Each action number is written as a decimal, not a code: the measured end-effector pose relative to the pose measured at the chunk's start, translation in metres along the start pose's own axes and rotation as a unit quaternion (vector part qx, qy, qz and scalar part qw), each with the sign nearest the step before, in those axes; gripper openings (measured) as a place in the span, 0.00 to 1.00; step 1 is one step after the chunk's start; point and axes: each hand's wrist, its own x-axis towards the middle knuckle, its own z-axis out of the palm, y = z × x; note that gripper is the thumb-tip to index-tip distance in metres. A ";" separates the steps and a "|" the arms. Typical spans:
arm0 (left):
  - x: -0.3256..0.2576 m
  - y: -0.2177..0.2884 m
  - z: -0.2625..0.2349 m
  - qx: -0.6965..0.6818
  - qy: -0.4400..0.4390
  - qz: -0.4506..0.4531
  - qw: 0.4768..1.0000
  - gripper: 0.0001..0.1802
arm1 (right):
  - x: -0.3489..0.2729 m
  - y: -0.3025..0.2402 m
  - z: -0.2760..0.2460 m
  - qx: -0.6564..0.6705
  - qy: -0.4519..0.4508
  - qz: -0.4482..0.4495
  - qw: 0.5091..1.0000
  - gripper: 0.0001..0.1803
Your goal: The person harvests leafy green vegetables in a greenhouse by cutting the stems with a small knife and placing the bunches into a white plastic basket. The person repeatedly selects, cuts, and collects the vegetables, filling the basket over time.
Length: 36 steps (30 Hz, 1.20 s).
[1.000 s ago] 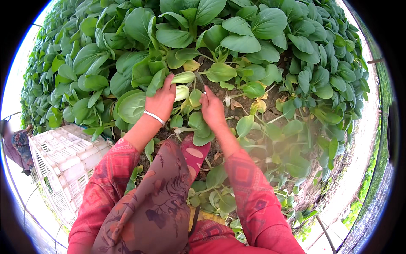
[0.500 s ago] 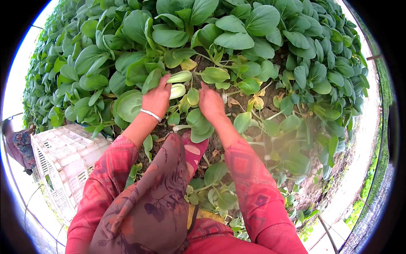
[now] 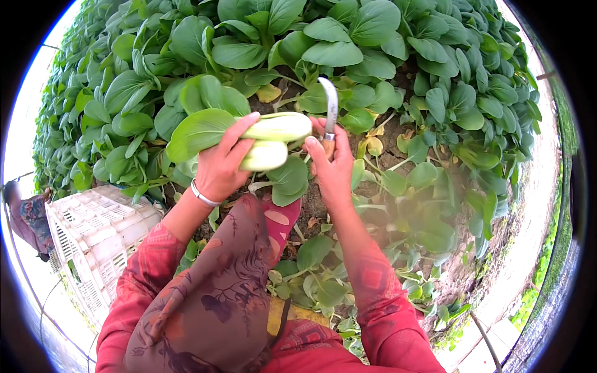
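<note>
My left hand point(image 3: 225, 163) is closed round two heads of bok choy point(image 3: 278, 127), their pale stem ends turned right and their green leaves to the left. In my right hand point(image 3: 333, 168) is a small sickle knife point(image 3: 331, 105) with a wooden handle, its curved blade pointing up and away from me. The right fingers are close beside the cut end of the upper head. Below the left hand's bok choy, a loose leaf point(image 3: 289, 180) lies over the soil near my shoe point(image 3: 277, 227).
Dense bok choy plants point(image 3: 242, 53) fill the bed ahead. Cut leaves point(image 3: 317, 289) are strewn around my feet. A white plastic crate point(image 3: 99, 233) stands at the left, with a person point(image 3: 31, 217) beyond it. A pale path point(image 3: 528, 248) runs along the right.
My left hand has lifted the bok choy from among the plants toward me. The right hand has risen too, bringing the sickle knife's blade into sight.
</note>
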 end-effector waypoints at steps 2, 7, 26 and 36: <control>0.008 0.013 -0.006 -0.018 0.004 0.031 0.999 0.17 | -0.011 -0.020 -0.005 0.035 -0.042 0.020 0.998 0.27; 0.027 0.042 -0.014 -0.137 -0.059 0.050 0.988 0.19 | -0.040 -0.055 -0.031 0.000 -0.026 0.046 0.999 0.29; 0.045 0.060 -0.008 -0.580 -0.360 -0.282 0.674 0.37 | -0.093 -0.061 -0.022 0.137 0.087 0.205 0.965 0.19; 0.084 0.051 -0.024 -0.314 -0.539 -0.078 0.778 0.25 | -0.088 -0.056 -0.076 -0.115 -0.098 0.232 0.961 0.18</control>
